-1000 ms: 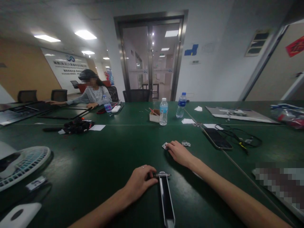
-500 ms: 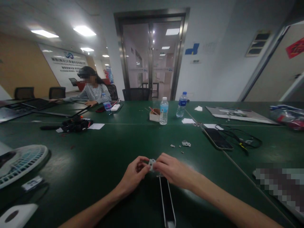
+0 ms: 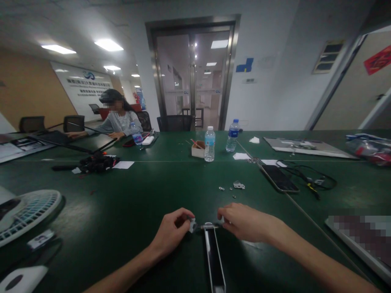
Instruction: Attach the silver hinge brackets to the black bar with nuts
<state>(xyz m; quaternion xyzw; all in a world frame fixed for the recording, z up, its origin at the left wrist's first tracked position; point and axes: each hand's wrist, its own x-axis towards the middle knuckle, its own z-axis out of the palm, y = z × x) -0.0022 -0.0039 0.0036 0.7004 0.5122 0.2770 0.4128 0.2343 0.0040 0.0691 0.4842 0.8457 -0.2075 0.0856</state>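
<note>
- Clock centred on the rod; 12 points away from the wearer.
- Left hand [image 3: 171, 231], 9 o'clock: fingers clamped on a small plate [image 3: 192, 225], pale, with the finger ends covering part of it. Plate sits just beside the rod's 9 o'clock end.
- Right hand [image 3: 246, 221], 3 o'clock: fingers curled, tips right by the rod's other end. Can't tell if they're closed on it.
- Rod [image 3: 209, 226]: thin metal, lies across the far end of the frame.
- Frame [image 3: 208, 248]: long, narrow, pale edges, dark inside; runs from the rod toward 6 on the green worktop [image 3: 146, 195].
- 1 o'clock: second plate [image 3: 239, 186], flat on the worktop, plus a few small rings [image 3: 221, 189] near it, nearer 12. Ring type too small to tell.
- 2 o'clock: phone [image 3: 279, 178], face up, black cable [image 3: 320, 174] just beyond.
- 12 o'clock: clear bottle [image 3: 209, 148], upright, open box [image 3: 198, 151] just beside it on the 11 side.
- 9 o'clock: fan [image 3: 36, 213], well apart.
- 10 to 11: co-worker [image 3: 124, 120] seated across the worktop.
</note>
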